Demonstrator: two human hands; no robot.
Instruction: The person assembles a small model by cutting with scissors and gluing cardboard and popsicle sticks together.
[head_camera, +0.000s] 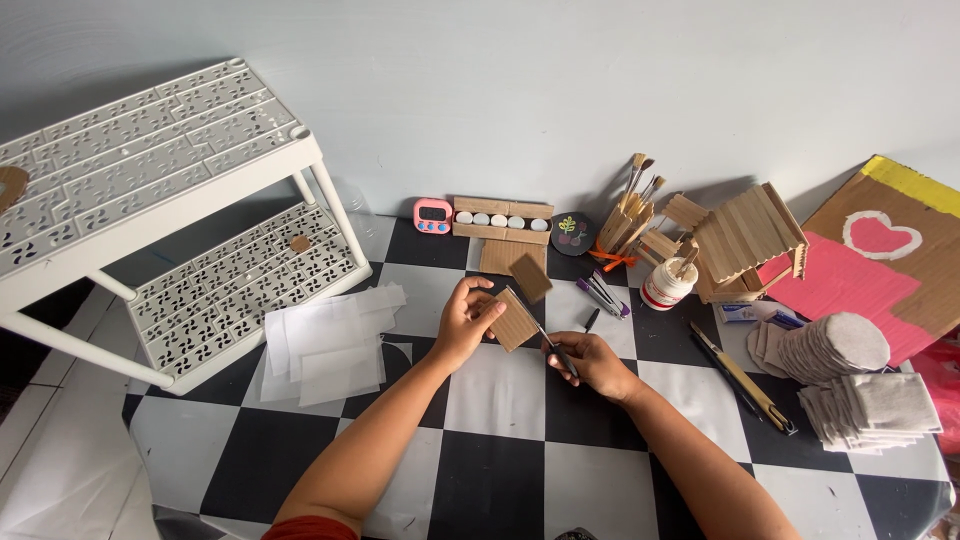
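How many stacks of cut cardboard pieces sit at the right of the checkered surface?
2: a fanned stack of round pieces and, just below it, a stack of square pieces. More may lie beyond the frame edge.

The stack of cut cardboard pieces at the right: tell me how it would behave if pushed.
The stack of cardboard pieces already fans unevenly, so a push would probably slide the top layers off. Each piece looks thin and light, likely stiff rather than floppy.

It looked like a home craft corner: a black-and-white chequered floor mat (500, 470), a wooden holder of paintbrushes (630, 215), a half-built stick house (745, 240), stacked grey cardboard pieces (860, 385).
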